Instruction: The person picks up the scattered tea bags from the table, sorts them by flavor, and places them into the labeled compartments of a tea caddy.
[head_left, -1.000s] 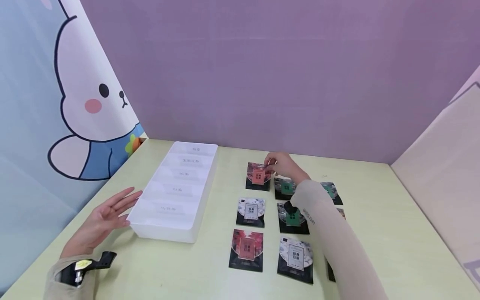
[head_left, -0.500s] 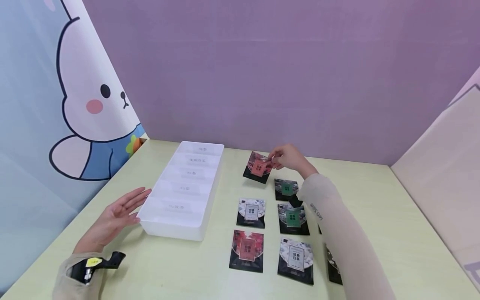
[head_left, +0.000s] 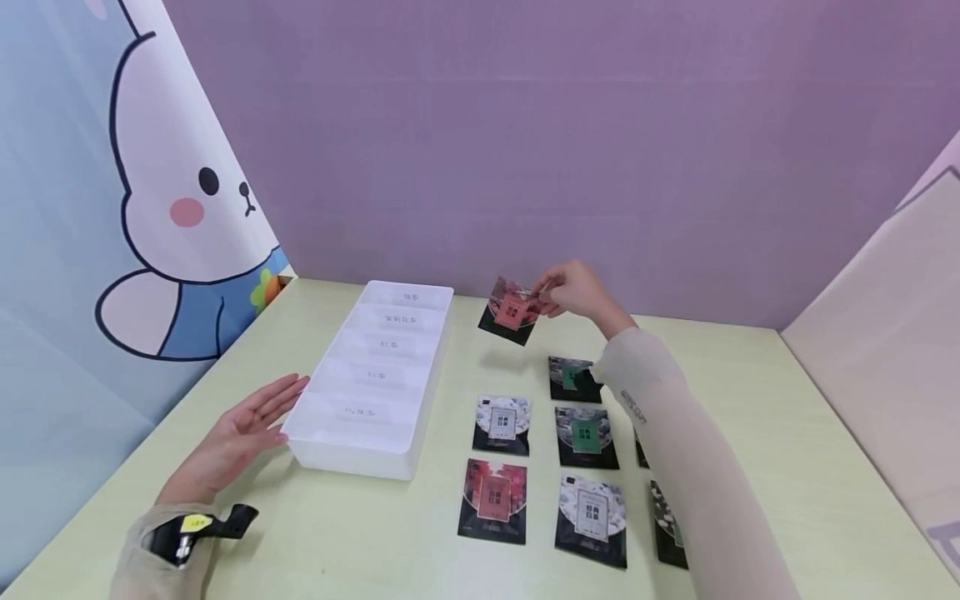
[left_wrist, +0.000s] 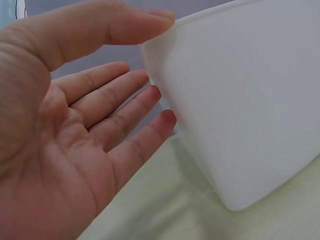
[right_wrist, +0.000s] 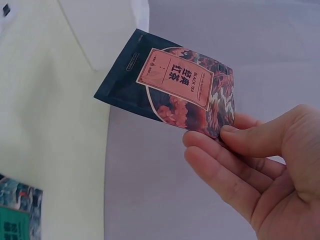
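A red-and-black tea sachet [right_wrist: 175, 85], printed "BLACK TEA", is pinched at one edge between the thumb and fingers of my right hand [head_left: 577, 292]. It hangs tilted above the back of the table, apart from the surface. My left hand [head_left: 240, 433] touches the near left corner of a long white box [head_left: 352, 458]. In the left wrist view its fingers [left_wrist: 135, 145] are straight against the box's side, with the thumb at the rim. The box is split into several labelled compartments; how deep they are filled cannot be seen.
On the table lie a white sachet [head_left: 502, 425], another red sachet [head_left: 493, 502], two green sachets, one nearer [head_left: 587, 437], and a second white sachet [head_left: 591, 521]. More sachets [head_left: 667, 529] are partly hidden under the right forearm. A purple backdrop [head_left: 525, 150] rises behind the table.
The right hand has lifted the red tea sachet off the table, up and slightly back. The white box and the left hand have shifted to the right.
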